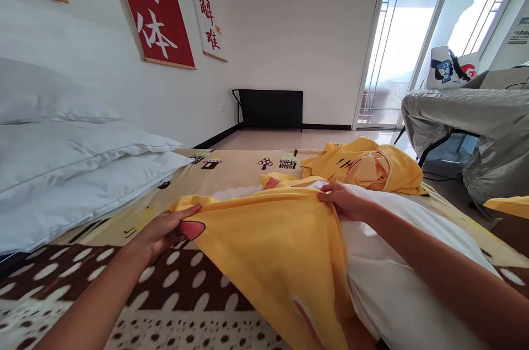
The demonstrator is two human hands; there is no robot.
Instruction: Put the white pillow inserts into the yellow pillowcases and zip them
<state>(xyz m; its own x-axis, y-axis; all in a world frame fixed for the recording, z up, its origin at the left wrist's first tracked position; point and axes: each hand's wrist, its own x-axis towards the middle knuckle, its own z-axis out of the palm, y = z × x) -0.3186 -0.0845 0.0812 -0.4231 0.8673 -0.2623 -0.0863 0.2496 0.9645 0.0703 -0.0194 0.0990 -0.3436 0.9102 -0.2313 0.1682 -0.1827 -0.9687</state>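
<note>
While the left hand [165, 231] and the right hand [345, 201] each pinched the open edge of the yellow pillowcase [273, 251], the white pillow [397, 273] lay just beyond the right grip. By my judgement only its near end was covered; most of it remained bare.

The red wall banner [155, 8] reads 体; the white scroll [205, 5] reads 解, 难.

We see the left hand [165, 231] at eight o'clock and the right hand [345, 201] at three o'clock, each pinching the top edge of a yellow pillowcase [268, 245]. A white pillow [397, 278] lies under it toward four o'clock on the patterned bed sheet [173, 284]. Stacked white pillows [61, 173] sit at nine o'clock.
</note>
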